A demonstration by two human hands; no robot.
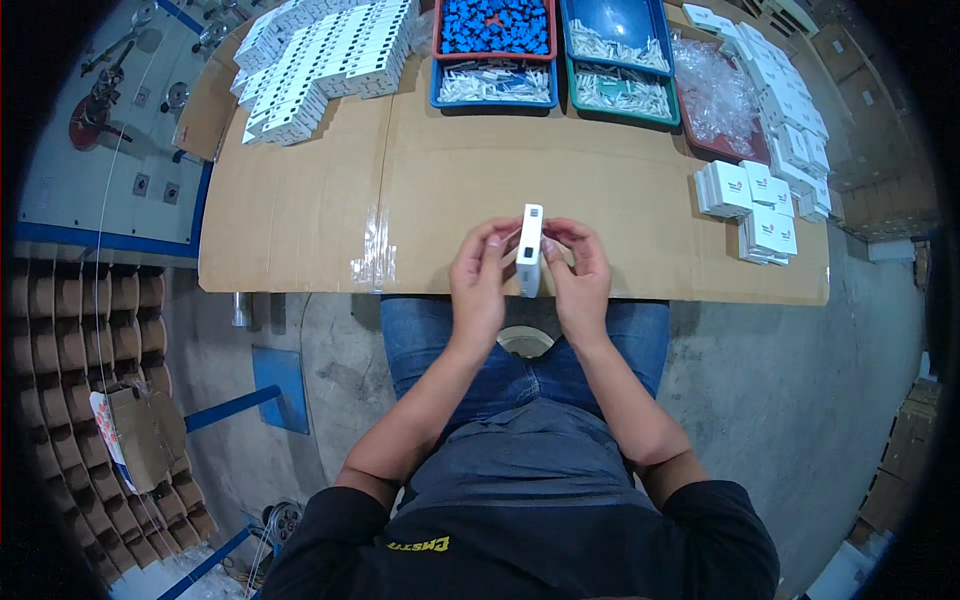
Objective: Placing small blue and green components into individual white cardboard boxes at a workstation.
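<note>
The person sits close to the near edge of the table, and both hands meet just over this edge. The left hand [480, 285] and the right hand [578, 280] hold between them a small white rectangular box [529, 250], which stands on its narrow side, its long side running away from the body. The fingers of both hands are pressed onto the two flat faces of the box, thumbs near its top end, so it is pinched from left and right. The box is plain white with a small darker mark on its far end; the lower end is hidden between the palms.

Under the hands lies a brown cardboard sheet [440, 190] that covers the table. Around the grip the cardboard is bare on the left, on the right and straight ahead, so there is open room on every side of the hands.

Farther right of the grip stand low stacks of white boxes [765, 200]. Far ahead of the grip is a row of trays: a red tray with blue parts [495, 28], a blue tray with small white pieces [494, 85], and a green tray with white pieces [622, 92]. Far ahead to the left lies a big heap of white cartons [320, 60], which reaches the far edge of the table.
</note>
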